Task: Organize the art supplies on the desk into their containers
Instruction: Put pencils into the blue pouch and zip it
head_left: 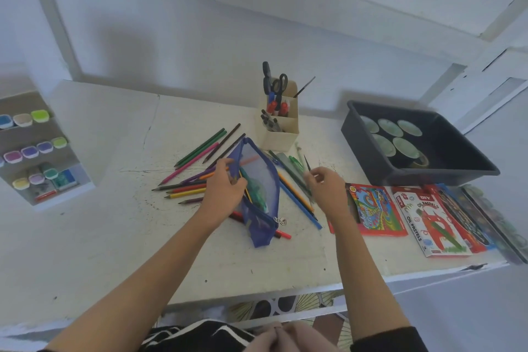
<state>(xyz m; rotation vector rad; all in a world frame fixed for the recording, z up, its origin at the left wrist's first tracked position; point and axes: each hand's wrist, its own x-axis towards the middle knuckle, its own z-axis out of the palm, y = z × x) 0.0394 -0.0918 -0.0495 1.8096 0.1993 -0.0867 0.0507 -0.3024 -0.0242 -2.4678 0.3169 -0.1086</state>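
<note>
Your left hand (225,184) has its fingers curled over the near lip of the blue mesh pouch (258,194), pinching the opening so the mouth stays spread. The pouch lies on the bench (114,237) directly under that hand and runs back toward you, already holding a few pencils and something green. Your right hand (327,190), out to the side of the pouch, has its fingertips gathered round the lower end of a thin dark pencil (307,163), which points up and away from you. Judging by its look, it is light, stiff and smooth, so it should take little grip; a hold nearer the middle would steady the tip as it goes into the mouth. The mesh is soft and will likely sag shut if you let go, so hold it by the rim. Loose coloured pencils (188,186) fan out beyond and outside your left hand, and more lie between your hands; they will probably roll, so gather several together. Past your fingertips stands a cream organiser (281,134) with scissors and markers. Outside your right hand are pastel boxes (428,223), with a black tray (371,163) beyond them.
</note>
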